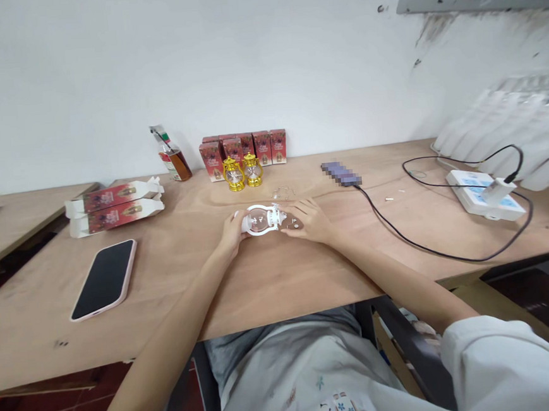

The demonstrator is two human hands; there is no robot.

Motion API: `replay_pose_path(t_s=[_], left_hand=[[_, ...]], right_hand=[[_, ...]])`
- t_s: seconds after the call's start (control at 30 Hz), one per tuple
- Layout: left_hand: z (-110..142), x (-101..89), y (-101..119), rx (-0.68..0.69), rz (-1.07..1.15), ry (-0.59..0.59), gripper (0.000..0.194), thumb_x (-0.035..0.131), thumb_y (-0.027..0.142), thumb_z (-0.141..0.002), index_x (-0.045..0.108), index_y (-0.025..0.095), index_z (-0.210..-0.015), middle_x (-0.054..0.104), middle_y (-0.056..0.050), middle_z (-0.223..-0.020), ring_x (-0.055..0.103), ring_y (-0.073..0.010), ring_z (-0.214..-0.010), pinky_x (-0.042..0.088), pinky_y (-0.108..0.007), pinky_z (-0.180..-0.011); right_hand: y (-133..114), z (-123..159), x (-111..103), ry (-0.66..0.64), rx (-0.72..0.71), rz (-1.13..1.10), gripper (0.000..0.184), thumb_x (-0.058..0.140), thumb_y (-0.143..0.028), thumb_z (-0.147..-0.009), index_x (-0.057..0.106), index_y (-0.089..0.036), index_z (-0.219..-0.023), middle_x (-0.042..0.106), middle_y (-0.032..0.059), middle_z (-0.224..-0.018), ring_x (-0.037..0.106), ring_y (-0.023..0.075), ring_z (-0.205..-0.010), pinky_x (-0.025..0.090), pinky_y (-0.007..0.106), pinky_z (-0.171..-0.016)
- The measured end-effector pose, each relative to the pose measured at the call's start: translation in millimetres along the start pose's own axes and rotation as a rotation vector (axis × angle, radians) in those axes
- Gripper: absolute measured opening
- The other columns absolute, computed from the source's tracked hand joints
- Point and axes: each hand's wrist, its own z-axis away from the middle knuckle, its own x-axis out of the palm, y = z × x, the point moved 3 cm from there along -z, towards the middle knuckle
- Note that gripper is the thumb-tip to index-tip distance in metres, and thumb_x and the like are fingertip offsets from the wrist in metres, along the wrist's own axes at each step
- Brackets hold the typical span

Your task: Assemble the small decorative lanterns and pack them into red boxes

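A small white toy lantern (259, 220) with a clear globe lies on its side near the middle of the wooden table. My left hand (233, 231) is closed on its base end. At the lantern's top end, my right hand (310, 220) rests with thumb and fingers apart; whether a fingertip touches the lantern I cannot tell. Tiny parts (295, 221) show between the right thumb and fingers. Just beyond lie some thin wire-like pieces (282, 193). Two gold lanterns (235, 174) stand upright farther back, in front of several small red boxes (263, 148).
Unfolded red cartons (115, 208) and a phone (104, 279) lie at left. A bottle of amber liquid (175, 162) leans by the wall. To the right, a black cable (401, 241) runs from a purple device (341, 173) to a white power strip (483, 194). White panels (520, 126) stand behind.
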Motion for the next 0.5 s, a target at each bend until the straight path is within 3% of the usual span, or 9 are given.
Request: replay_pose_path(t_s=[0.5], left_hand=[[-0.3, -0.6, -0.5, 0.002, -0.032, 0.004, 0.024, 0.063, 0.032, -0.064, 0.059, 0.014, -0.08, 0.06, 0.0, -0.064, 0.057, -0.0129, -0.052, 0.052, -0.027, -0.053]], right_hand=[[0.1, 0.8, 1.4, 0.046, 0.01, -0.015, 0.049, 0.06, -0.044, -0.083, 0.056, -0.017, -0.123, 0.067, 0.0111, -0.109, 0.058, 0.0255, -0.099, 0.042, 0.039, -0.083]])
